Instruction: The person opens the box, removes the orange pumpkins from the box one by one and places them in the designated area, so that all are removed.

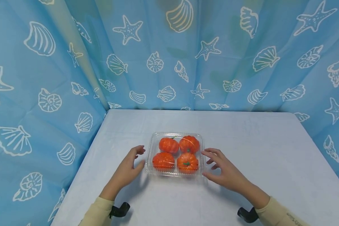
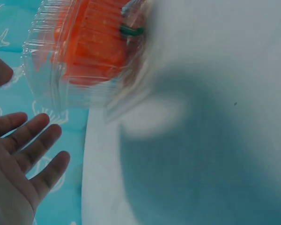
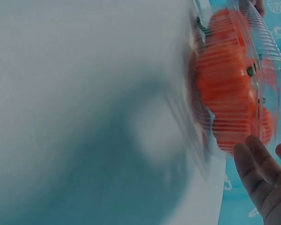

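Observation:
A clear plastic clamshell box (image 1: 169,173) sits on the table with its lid down. Through the plastic show several small orange toy pumpkins (image 1: 187,162) with green stems. On the box's left side is my left hand (image 1: 127,172), fingers loosely bent and thumb apart; the left wrist view shows these fingers (image 2: 44,140) spread beside the box wall with nothing in them. My right hand (image 1: 228,174) is at the opposite side, its fingertips right at the box's edge. In the right wrist view its fingers (image 3: 255,171) are extended close to the ribbed plastic wall.
A white cloth covers the table (image 1: 257,141). Behind it and along both sides hangs a blue curtain (image 1: 169,47) printed with white shells and starfish. Each wrist bears a black device, one at the left sleeve (image 1: 121,209) and one at the right sleeve (image 1: 247,215).

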`<state>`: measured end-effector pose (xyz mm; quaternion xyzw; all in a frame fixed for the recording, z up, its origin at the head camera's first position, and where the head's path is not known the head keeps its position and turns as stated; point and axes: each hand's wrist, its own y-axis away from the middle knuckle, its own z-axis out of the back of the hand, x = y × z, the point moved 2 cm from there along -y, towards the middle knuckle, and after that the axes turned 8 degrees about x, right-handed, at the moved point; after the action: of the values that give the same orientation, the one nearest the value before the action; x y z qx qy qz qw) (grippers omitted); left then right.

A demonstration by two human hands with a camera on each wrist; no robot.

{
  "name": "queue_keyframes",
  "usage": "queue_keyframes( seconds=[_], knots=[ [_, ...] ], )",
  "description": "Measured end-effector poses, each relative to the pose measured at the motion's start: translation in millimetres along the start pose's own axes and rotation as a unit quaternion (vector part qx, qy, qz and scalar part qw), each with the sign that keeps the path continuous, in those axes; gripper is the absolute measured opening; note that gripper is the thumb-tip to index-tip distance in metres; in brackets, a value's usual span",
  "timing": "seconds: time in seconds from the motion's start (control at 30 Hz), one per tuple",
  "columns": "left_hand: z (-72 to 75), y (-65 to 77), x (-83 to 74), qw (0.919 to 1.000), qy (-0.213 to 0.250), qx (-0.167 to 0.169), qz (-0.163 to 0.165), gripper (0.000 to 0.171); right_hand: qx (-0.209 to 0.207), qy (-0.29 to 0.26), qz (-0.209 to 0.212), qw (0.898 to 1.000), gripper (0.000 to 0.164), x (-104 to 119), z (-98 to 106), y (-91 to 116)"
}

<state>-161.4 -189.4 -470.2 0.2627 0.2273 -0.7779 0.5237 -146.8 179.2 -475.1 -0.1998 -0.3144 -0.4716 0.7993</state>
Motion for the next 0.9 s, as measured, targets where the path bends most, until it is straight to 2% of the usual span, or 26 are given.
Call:
queue_keyframes(
  seconds=[0.17,0.4,0.5,0.73,0.9],
  knots=[
    [-6.7,2.0,0.1,0.9983,0.047,0.033,-0.002,0.069,0.018,-0.004,0.004,1.000,0.079,0,-8,-1],
    [-20.4,4.5,1.8,0.9932,0.074,0.067,0.060,0.094,0.009,0.006,0.013,1.000,0.085,1,-12,-2],
    [-26.6,4.8,3.5,0.9901,0.089,0.079,0.074,0.103,0.007,0.011,0.015,1.000,0.088,2,-14,-3],
    [-37.8,3.5,5.5,0.9871,0.117,0.086,0.067,0.113,-0.004,0.024,0.010,1.000,0.084,5,-20,-8],
    [-41.8,3.6,4.2,0.9895,0.109,0.075,0.058,0.113,-0.002,0.019,-0.012,1.000,0.081,8,-23,-11]
  ],
)
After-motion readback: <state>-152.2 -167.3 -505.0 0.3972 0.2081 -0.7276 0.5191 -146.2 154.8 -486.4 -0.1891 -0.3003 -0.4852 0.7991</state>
